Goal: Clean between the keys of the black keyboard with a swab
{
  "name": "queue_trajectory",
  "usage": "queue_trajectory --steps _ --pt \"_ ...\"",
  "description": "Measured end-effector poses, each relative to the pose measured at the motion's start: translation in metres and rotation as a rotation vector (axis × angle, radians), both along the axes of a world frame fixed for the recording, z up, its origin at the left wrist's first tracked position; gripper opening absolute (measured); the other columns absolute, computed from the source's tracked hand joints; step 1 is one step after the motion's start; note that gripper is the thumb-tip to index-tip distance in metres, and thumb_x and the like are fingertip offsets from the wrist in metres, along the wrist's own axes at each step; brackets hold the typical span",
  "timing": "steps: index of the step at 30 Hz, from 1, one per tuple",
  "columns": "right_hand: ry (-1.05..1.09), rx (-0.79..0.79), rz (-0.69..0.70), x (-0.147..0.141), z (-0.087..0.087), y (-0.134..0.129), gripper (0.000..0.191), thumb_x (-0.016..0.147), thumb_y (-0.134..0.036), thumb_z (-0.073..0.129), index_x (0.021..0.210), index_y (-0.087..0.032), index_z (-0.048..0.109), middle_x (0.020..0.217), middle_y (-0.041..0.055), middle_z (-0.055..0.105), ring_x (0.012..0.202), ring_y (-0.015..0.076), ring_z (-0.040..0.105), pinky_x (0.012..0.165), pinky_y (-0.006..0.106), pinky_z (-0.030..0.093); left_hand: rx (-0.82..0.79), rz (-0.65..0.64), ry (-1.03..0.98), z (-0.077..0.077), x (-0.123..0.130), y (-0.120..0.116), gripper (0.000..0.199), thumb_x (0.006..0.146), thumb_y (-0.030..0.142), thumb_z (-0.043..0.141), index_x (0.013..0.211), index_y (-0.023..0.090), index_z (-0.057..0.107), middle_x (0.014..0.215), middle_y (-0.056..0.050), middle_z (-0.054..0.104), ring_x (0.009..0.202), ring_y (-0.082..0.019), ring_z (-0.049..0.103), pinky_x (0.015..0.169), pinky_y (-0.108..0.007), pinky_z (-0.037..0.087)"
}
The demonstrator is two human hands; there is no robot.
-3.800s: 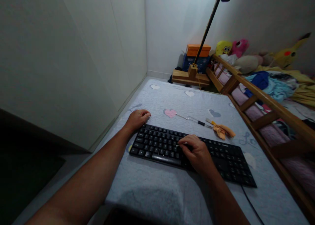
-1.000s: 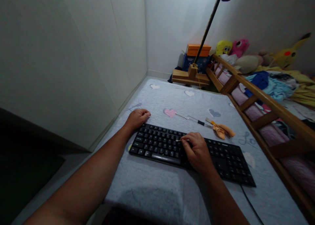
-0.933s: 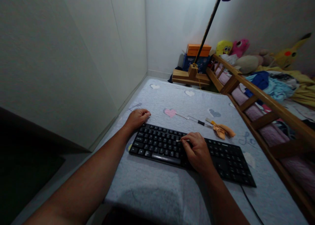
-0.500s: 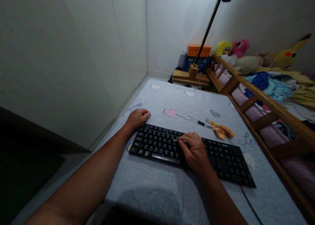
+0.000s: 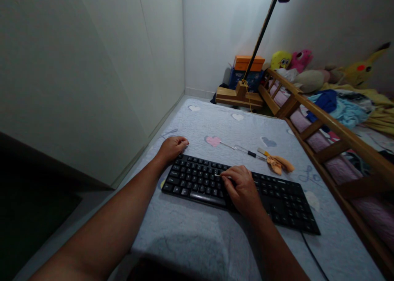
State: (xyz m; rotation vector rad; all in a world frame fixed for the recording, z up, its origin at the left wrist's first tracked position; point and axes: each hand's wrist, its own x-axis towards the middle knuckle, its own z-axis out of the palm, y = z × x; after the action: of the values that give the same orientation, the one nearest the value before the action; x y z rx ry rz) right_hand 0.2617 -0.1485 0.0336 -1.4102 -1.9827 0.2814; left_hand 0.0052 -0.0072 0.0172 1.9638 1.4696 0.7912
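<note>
A black keyboard (image 5: 203, 197) lies at a slant across the cloth-covered surface. Over its middle, my right hand (image 5: 243, 188) pinches a thin stick with a whitish tip, which looks like a cotton swab (image 5: 218, 175); the tip is at the upper letter keys. My left hand (image 5: 172, 147) is at the keyboard's back left corner, fingers curled together; whether anything is in them is hidden. Behind the keyboard lie a thin pale stick (image 5: 227, 145), a wire tool with a black handle (image 5: 251, 154), a brush with a yellow part (image 5: 262, 151) and an orange cloth (image 5: 278, 164).
The keyboard cable (image 5: 314, 252) runs off toward the front right. A wooden bed rail (image 5: 326, 125) borders the right side, with clothes and plush toys beyond it. A pale cabinet (image 5: 123, 76) stands on the left. A wooden stand (image 5: 240, 94) and an orange box (image 5: 248, 62) are at the back.
The swab tip has shifted slightly left over the keys, and the right fingers have moved a little with it. My left hand and the keyboard stay in place.
</note>
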Motion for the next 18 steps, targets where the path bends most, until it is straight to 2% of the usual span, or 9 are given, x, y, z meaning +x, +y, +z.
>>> queue_trajectory --steps 18 --pt "0.001 -0.025 -0.081 0.0053 0.0063 -0.0024 0.018 0.09 -0.017 0.051 0.077 -0.021 0.064 0.077 0.0031 0.064 0.083 0.0206 0.052 0.081 0.038 0.036 -0.008 0.001 -0.003 -0.001 -0.0013 -0.0005 0.034 0.084 0.042 0.048 0.076 0.016 0.069 0.053 0.0 0.057 0.055 -0.018 0.053 0.054 -0.028 0.035"
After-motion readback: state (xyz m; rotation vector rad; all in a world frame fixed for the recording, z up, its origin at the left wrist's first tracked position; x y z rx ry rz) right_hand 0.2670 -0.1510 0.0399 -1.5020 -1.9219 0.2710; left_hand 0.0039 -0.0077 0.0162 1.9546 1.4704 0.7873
